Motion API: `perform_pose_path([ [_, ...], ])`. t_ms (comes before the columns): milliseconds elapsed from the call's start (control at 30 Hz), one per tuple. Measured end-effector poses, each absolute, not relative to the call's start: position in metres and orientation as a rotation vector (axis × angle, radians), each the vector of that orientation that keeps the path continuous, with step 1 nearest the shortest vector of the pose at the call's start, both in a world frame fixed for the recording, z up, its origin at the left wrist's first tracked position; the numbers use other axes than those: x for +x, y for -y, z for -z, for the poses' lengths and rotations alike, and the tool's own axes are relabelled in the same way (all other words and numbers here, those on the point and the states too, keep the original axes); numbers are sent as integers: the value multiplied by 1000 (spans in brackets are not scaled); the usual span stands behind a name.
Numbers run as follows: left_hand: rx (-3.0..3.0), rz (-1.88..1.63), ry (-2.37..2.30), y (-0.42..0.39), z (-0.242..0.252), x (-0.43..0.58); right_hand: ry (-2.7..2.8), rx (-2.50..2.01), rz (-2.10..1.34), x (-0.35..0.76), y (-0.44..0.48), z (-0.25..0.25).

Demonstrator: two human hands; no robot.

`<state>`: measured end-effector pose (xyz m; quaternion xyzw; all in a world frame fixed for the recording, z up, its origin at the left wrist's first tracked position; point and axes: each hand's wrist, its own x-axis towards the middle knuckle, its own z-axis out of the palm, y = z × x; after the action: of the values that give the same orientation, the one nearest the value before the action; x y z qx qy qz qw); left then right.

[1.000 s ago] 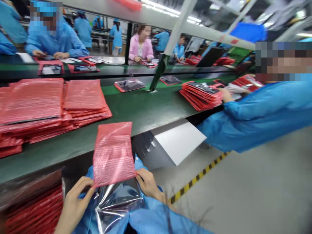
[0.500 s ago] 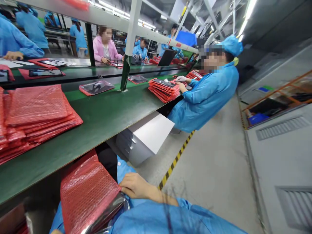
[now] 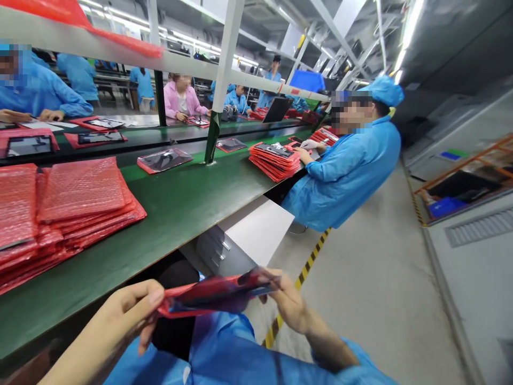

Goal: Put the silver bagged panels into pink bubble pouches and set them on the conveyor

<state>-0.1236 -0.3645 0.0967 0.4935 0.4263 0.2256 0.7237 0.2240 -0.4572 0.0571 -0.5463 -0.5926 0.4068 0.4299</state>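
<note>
A red bubble-wrap pouch (image 3: pixel 216 295) is held nearly flat and edge-on, just below the front edge of the green conveyor belt (image 3: pixel 180 203). Its mouth gapes a little (something dark shows inside), and its surface looks glossy and wrinkled.

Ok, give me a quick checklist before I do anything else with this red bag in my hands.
1. Left hand grips one end of the red bubble bag: ok.
2. Right hand grips the other end: ok.
3. Bag held level, edge-on, below the green bench: ok.
4. Contents fully inside the bag: cannot tell.
5. Bare bench surface beside the red bag stacks: ok.
6. Seated co-worker apart from both hands: ok.
</note>
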Motion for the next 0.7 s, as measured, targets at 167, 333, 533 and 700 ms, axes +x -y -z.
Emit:
perform_pose_path([
  [167,1063,-465,-729,301,-122,-79,1536,-1579,-876,254,436,-86],
  [333,1028,-493,-661,261,-126,-60,1604,-1577,-841,264,416,-113],
  [533,1072,-507,-644,234,-153,-60,1574,-1603,-749,275,377,-141],
  [700,1202,-587,-586,210,-199,-63,1581,-1591,-636,282,350,-169],
])
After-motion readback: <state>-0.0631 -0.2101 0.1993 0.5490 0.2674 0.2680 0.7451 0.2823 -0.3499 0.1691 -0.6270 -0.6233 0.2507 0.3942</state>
